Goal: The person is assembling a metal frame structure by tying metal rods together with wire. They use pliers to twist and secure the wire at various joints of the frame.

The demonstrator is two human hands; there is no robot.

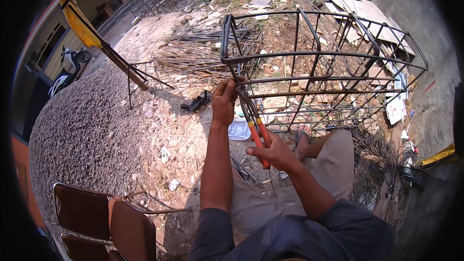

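Note:
A long cage of dark steel rebar (295, 54) stretches from the middle to the right, with rectangular stirrups along its bars. My left hand (223, 101) is closed at the cage's near left corner, its fingers pressed round the bar there. Whether a tie wire is also between them is hidden. In my right hand (278, 152) are end-cutting pincers (254, 122) with orange handles, which my fingers wrap around. Their jaws point up to the bar, right beside my left fingertips. A thin dark wire (274, 188) hangs below my right hand.
Loose steel rods (193, 53) lie in a heap beyond the cage. A gravel pile (92, 130) spreads on the left, with brown chairs (130, 227) in front. A yellow-wrapped post (82, 19) leans behind. A concrete wall (425, 67) and boards (362, 14) bound the right.

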